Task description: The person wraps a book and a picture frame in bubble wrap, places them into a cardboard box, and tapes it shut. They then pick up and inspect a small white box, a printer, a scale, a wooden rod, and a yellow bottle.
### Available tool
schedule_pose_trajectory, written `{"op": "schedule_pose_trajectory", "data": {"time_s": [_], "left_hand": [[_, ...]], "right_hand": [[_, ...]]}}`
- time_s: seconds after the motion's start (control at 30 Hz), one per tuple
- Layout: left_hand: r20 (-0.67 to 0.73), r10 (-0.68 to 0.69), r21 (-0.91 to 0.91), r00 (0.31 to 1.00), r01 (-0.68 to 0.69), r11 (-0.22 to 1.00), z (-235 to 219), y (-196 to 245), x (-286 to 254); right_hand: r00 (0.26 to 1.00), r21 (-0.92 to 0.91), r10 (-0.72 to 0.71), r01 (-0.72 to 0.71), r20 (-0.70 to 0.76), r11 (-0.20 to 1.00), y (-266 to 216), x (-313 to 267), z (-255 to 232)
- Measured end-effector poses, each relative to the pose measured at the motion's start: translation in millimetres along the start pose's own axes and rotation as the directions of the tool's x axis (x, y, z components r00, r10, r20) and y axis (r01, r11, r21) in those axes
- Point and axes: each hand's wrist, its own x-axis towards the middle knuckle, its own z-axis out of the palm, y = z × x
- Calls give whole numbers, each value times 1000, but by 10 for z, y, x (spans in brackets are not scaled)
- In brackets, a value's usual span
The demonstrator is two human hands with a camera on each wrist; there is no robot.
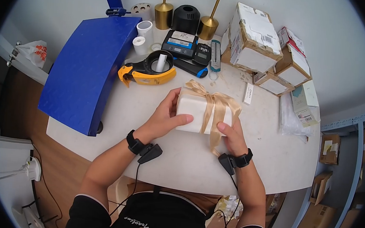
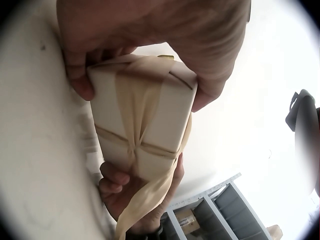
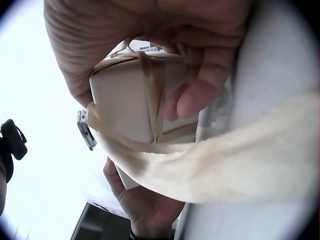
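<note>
In the head view, the small white box tied with shiny gold ribbon hides most fingers of the bare right hand, tiny writing on the thin white carton can't be read, and the right wrist view cuts off the ribbon's blurry end.

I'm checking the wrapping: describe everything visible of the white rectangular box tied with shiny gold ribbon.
The white rectangular box looks smooth, like paper or card. Shiny gold fabric ribbon wraps it, crossing on one face, one end trailing loose. The left hand and right hand grip opposite ends, holding it over the white table.
</note>
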Motion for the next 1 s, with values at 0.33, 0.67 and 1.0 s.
{"op": "schedule_pose_trajectory", "data": {"time_s": [0.33, 0.67, 1.0], "left_hand": [[-12, -11, 32, 1000, 12, 999, 35, 110, 11], [-46, -159, -49, 986, 157, 986, -32, 57, -23], [-43, -9, 54, 999, 11, 998, 12, 38, -10]], "right_hand": [[991, -139, -133, 135, 25, 981, 32, 27, -36], [971, -52, -193, 203, 141, 978, -5, 19, 39], [1000, 24, -12, 12, 27, 1000, -7, 4, 60]]}}
